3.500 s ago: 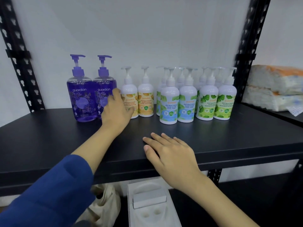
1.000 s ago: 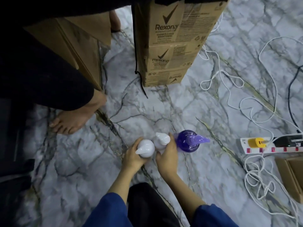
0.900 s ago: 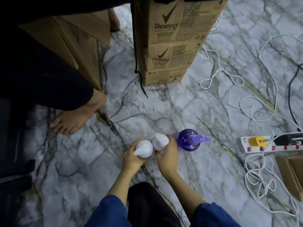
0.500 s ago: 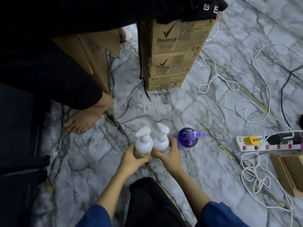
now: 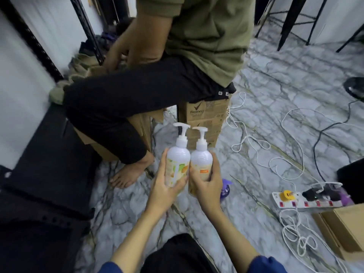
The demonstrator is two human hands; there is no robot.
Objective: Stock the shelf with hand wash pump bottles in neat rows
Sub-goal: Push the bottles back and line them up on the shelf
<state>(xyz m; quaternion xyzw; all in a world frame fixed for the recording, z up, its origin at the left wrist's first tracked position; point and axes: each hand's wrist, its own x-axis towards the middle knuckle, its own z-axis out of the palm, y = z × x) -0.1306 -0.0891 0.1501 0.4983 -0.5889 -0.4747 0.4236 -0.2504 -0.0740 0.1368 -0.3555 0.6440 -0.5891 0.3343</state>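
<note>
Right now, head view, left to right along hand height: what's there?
Black shelf → bare foot → left hand with a white bottle → right hand with a second bottle → purple bottle → power strip.

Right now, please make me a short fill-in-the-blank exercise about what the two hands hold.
1. The left hand holds one white pump bottle; together the hands hold ____ bottles.
2. Both pump nozzles point to the ____.
3. The purple bottle stands on the ____, behind the right hand.

Missing words: two; left; floor
</note>
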